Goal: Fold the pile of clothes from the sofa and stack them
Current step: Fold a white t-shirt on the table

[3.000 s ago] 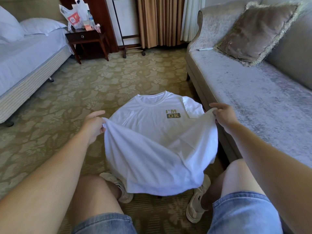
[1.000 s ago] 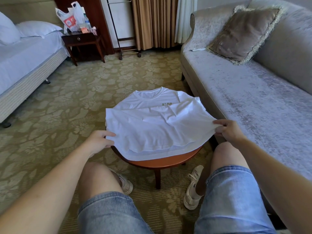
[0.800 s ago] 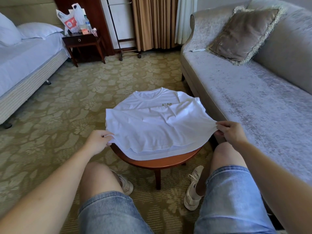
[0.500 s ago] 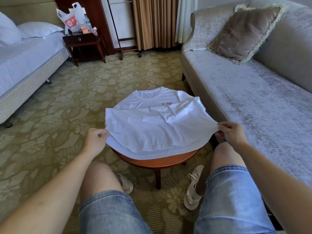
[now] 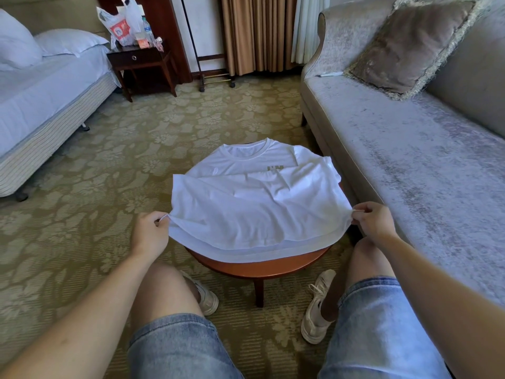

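White cotton T-shirt (image 5: 259, 203) lies on the round wooden table (image 5: 262, 269) directly ahead of the seated person, between the knees and just beside the sofa (image 5: 410, 160). The collar (image 5: 247, 151) points away from the person. The lower half is doubled up over the chest and half covers the printed lettering (image 5: 275, 168). The near edge of the doubled part overhangs the table rim on the person's side, with a second cloth edge showing just under it.

Governing relation: the doubled shirt is wider than it is deep, and its long axis runs left to right, from one hand to the other. The bulk of the cloth lies forward of both grips, toward the collar. Neither hand is nearer; each sits at its own end of the near edge, level with the other.

Grip state:
- Left hand (image 5: 149, 233): thumb and forefinger pressed together on the left corner of the upper layer. A small loop of cloth shows at the pinch.
- Right hand (image 5: 374, 222): fingertips pinch the right corner of the same layer, back of the hand up.

Cloth between the two pinches is drawn fairly taut, with shallow creases across the top.

Assessment: the crosswise fold is laid but not finished. The next move probably calls for squaring the layers, or for carrying one side across toward the other. Keep the pull equal at both corners; an uneven pull is liable to drag the shirt off the small table
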Tool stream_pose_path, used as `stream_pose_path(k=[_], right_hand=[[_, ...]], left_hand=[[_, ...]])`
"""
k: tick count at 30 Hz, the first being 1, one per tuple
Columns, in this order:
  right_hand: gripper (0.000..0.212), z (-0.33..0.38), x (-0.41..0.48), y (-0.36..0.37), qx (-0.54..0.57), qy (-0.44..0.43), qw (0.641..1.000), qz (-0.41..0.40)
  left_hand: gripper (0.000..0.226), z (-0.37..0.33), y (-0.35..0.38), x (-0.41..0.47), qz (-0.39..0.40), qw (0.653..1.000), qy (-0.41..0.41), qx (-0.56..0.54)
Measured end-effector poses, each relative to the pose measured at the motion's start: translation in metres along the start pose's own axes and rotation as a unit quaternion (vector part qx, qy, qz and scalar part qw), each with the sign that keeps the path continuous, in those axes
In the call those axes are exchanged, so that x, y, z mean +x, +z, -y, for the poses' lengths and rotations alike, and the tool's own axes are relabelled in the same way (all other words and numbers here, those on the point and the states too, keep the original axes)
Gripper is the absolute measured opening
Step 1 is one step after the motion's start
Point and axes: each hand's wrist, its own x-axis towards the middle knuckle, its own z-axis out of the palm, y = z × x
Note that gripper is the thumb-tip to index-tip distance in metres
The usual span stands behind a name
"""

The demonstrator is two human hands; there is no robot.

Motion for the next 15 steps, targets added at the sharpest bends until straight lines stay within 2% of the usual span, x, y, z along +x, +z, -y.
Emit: stream_pose_path(k=[3, 8, 13, 15], right_hand=[[0.009, -0.004, 0.007, 0.006, 0.021, 0.009, 1.000, 0.011], [0.007, -0.010, 0.017, 0.012, 0.008, 0.001, 0.999, 0.037], [0.027, -0.017, 0.020, 0.008, 0.014, 0.007, 0.999, 0.043], [0.024, -0.018, 0.018, 0.006, 0.020, 0.002, 0.999, 0.051]], left_hand=[[0.022, 0.004, 0.003, 0.002, 0.000, 1.000, -0.028, -0.005], [0.023, 0.016, 0.014, 0.011, 0.050, 0.997, -0.049, -0.012], [0.022, 0.015, 0.022, 0.010, 0.007, 0.989, -0.138, -0.050], [0.019, 0.019, 0.025, 0.011, 0.003, 0.981, -0.172, -0.089]])
